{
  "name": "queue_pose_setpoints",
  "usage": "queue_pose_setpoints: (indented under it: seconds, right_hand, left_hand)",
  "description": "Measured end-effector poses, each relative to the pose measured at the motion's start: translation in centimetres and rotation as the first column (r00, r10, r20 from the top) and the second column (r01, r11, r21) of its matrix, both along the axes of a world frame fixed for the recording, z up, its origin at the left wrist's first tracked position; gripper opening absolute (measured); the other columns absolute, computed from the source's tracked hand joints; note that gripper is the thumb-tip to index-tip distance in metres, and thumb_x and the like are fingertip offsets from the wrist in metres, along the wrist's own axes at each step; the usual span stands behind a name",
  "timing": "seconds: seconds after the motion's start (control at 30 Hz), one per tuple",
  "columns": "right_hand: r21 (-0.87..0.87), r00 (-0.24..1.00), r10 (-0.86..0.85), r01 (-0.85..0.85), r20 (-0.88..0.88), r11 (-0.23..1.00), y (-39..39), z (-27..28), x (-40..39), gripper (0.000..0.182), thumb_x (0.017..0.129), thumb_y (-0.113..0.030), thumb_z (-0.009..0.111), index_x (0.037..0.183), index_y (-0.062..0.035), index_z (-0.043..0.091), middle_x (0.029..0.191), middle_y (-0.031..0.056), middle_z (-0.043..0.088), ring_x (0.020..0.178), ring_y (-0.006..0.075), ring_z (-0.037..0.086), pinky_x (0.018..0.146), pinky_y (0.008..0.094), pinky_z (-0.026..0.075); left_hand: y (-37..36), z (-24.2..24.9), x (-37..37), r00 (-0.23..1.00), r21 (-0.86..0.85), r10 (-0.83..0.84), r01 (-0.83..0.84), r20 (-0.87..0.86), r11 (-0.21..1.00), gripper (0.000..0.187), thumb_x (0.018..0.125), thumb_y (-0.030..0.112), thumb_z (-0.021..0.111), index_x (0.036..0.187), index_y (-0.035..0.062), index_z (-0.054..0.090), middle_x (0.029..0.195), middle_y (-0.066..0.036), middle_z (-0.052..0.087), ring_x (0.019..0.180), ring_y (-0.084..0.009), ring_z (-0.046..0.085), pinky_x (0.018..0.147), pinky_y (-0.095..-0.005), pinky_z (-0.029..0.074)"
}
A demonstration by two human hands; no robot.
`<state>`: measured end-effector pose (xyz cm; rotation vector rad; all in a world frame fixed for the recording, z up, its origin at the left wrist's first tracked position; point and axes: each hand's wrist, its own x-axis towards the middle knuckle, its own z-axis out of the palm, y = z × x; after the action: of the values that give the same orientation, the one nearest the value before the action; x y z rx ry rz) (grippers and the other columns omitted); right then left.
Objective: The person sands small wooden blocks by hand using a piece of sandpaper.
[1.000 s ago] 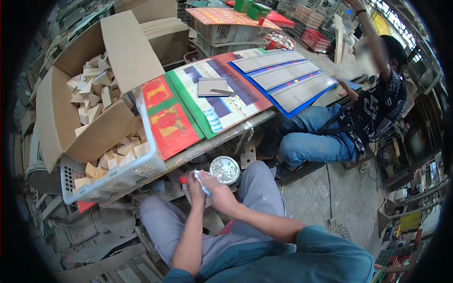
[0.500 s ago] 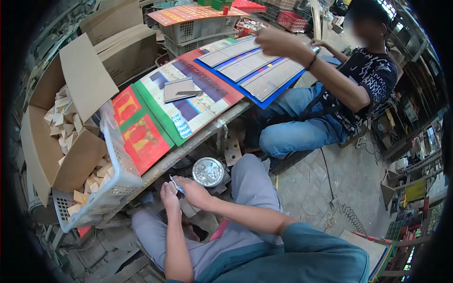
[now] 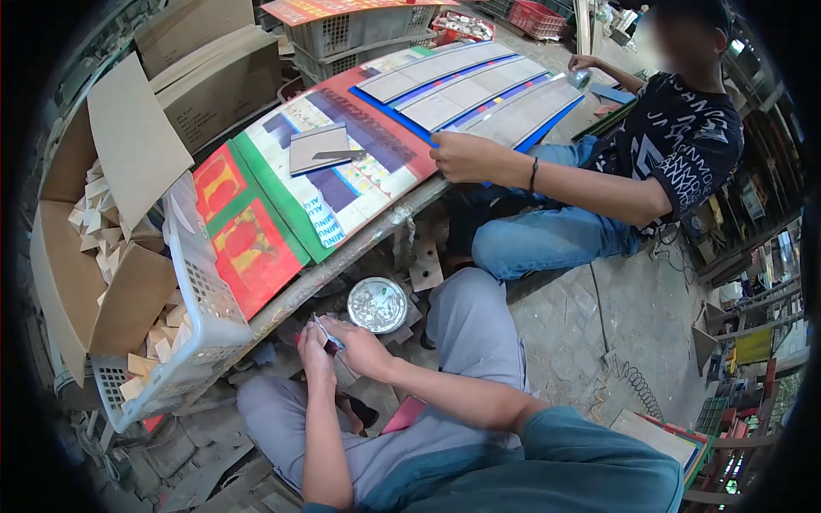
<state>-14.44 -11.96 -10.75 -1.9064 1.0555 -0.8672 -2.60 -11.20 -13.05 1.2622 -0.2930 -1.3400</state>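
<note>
My left hand and my right hand are closed together above my lap. Between their fingers is a small, thin bluish-white piece, with something dark and red partly hidden beside it. I cannot make out what kind of thing it is. Just beyond my hands, below the table edge, stands a round tin with a silvery, smeared top. On the table a cutter knife lies across a small grey panel, on top of printed boards.
A white plastic basket and a cardboard box with wooden blocks stand at left. Across the table corner sits a co-worker, one hand at blue-edged strip panels. A coiled hose lies on the floor.
The co-worker's nearer hand has come down from above the strip panels to their front edge. My hands stay together around the small piece. The view has shifted slightly.
</note>
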Motion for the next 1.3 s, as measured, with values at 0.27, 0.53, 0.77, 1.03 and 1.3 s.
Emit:
queue_pose_setpoints:
  seconds: [0.27,0.53,0.77,1.03,1.3]
  right_hand:
    - [0.123,1.0,0.015,-0.014,-0.003,0.992,0.1,0.2,0.6,0.057,0.067,0.008,0.048,0.124,0.0054,0.046,0.122,0.026,0.05,0.114,0.0367,0.049,0.099,0.0391,0.039]
    - [-0.089,0.995,0.066,-0.06,0.075,0.994,0.2,0.2,1.2,0.059,0.066,0.009,0.047,0.125,0.0057,0.044,0.124,0.0265,0.048,0.115,0.0373,0.048,0.099,0.0392,0.039]
    - [0.037,0.996,0.047,-0.05,0.079,0.998,-0.2,-0.4,1.1,0.059,0.07,0.008,0.048,0.128,0.0033,0.042,0.129,0.0236,0.046,0.12,0.0354,0.045,0.102,0.0385,0.036]
    - [0.061,1.0,0.016,-0.018,0.027,0.998,-0.5,-1.0,1.2,0.064,0.068,0.01,0.047,0.131,0.001,0.041,0.132,0.0219,0.043,0.124,0.0333,0.041,0.105,0.0388,0.032]
    - [0.014,0.99,0.097,-0.099,0.099,0.995,-0.5,0.5,1.3,0.065,0.066,0.011,0.045,0.13,0.0012,0.042,0.131,0.0223,0.044,0.124,0.0326,0.041,0.106,0.0392,0.03]
  left_hand:
    - [0.4,-0.8,0.7,1.0,0.094,0.018,-0.02,0.018,0.995,0.027,0.095,0.025,0.044,0.111,0.0054,0.053,0.105,-0.007,0.056,0.096,-0.0183,0.055,0.078,-0.0347,0.047]
    - [-0.1,-0.5,0.6,0.991,0.089,0.123,-0.128,0.059,0.988,0.026,0.096,0.023,0.04,0.103,0.0032,0.055,0.098,-0.007,0.059,0.088,-0.0157,0.057,0.078,-0.03,0.044]
    - [0.0,-0.6,0.2,0.835,0.091,0.027,-0.092,0.55,0.992,0.03,0.095,0.027,0.043,0.085,0.0,0.053,0.083,-0.007,0.055,0.074,-0.015,0.049,0.068,-0.0312,0.041]
    - [0.3,1.6,-0.6,0.98,0.123,0.092,-0.115,0.175,0.986,0.033,0.096,0.026,0.041,0.114,0.0004,0.051,0.1,-0.01,0.058,0.088,-0.0169,0.057,0.079,-0.0285,0.045]
    - [-0.2,-0.9,0.5,0.976,0.057,0.124,-0.136,0.179,0.989,0.031,0.097,0.024,0.037,0.111,0.0002,0.052,0.105,-0.011,0.058,0.096,-0.0184,0.058,0.082,-0.0292,0.045]
